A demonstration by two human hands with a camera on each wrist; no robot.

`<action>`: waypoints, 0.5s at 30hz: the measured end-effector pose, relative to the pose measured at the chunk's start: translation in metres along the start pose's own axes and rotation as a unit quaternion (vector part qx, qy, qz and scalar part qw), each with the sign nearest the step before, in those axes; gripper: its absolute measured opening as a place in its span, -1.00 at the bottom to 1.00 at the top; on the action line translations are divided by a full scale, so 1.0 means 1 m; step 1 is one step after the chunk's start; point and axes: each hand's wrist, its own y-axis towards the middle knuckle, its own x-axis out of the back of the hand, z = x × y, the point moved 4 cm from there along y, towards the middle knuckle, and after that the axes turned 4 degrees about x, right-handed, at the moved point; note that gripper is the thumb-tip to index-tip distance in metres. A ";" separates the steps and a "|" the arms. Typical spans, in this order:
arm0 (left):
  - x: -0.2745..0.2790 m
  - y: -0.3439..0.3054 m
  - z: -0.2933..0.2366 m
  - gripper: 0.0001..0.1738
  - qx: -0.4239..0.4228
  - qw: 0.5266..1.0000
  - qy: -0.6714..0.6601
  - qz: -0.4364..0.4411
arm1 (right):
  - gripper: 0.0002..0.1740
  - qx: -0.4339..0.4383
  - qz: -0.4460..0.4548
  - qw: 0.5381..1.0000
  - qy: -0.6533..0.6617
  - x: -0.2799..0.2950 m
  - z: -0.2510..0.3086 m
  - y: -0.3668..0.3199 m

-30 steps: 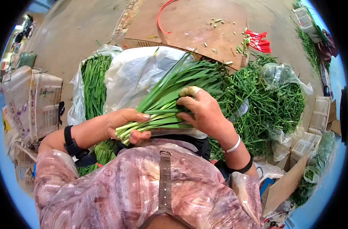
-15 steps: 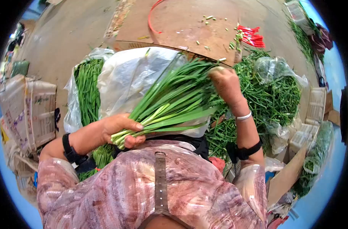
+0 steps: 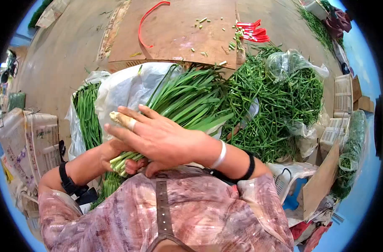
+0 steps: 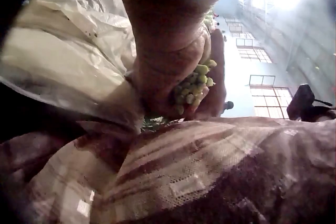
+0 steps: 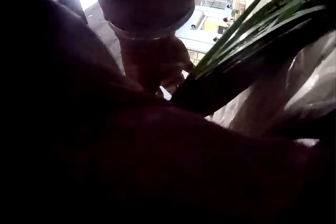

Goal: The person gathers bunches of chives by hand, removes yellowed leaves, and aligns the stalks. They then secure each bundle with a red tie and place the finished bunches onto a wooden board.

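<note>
A bunch of long, flat-leaved garlic chives [image 3: 195, 94] lies slantwise over the person's lap, leaves pointing up and right. My left hand [image 3: 111, 152] grips it near the pale cut stem ends, which poke out beside the fingers; the left wrist view shows these stem ends [image 4: 193, 86] close together. Across the bunch and partly over the left hand lies my right hand [image 3: 158, 136], fingers straight and spread, one wrapped in a tan covering. In the dark right wrist view, green leaves [image 5: 252, 29] extend to the upper right.
White plastic sheeting [image 3: 124, 86] lies beneath the leaves. Loose greens [image 3: 275, 111] are heaped on the right; bagged greens [image 3: 87, 115] stand on the left. Ahead, a brown board [image 3: 179, 40] bears stem scraps and a red strip [image 3: 142, 25]. More red strips [image 3: 253, 31] lie at its right edge. Crates [image 3: 42, 138] stand far left.
My right hand has gone from the stems out to the leaf tips, then back left across the bunch to the left hand. The left hand keeps its grip.
</note>
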 end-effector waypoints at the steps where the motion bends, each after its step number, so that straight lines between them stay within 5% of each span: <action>1: -0.001 -0.001 0.010 -0.62 0.167 0.936 -0.311 -0.003 | 0.23 -0.016 0.012 1.000 0.001 -0.008 -0.011 0.002; 2: -0.010 -0.007 0.016 -0.62 0.313 0.750 -0.583 -0.007 | 0.23 -0.032 0.023 0.999 0.003 -0.014 -0.020 0.002; 6: -0.011 -0.009 0.011 -0.61 0.287 0.779 -0.556 -0.044 | 0.21 -0.014 0.024 0.997 -0.071 -0.012 -0.023 -0.009; 11: -0.010 -0.012 0.020 -0.67 0.283 0.781 -0.554 -0.061 | -0.48 -0.123 -0.210 0.964 -0.112 0.035 -0.064 -0.066; 15: -0.013 -0.008 0.018 -0.70 0.266 0.776 -0.571 -0.043 | -0.69 -0.133 -0.153 0.966 -0.160 0.025 -0.075 -0.073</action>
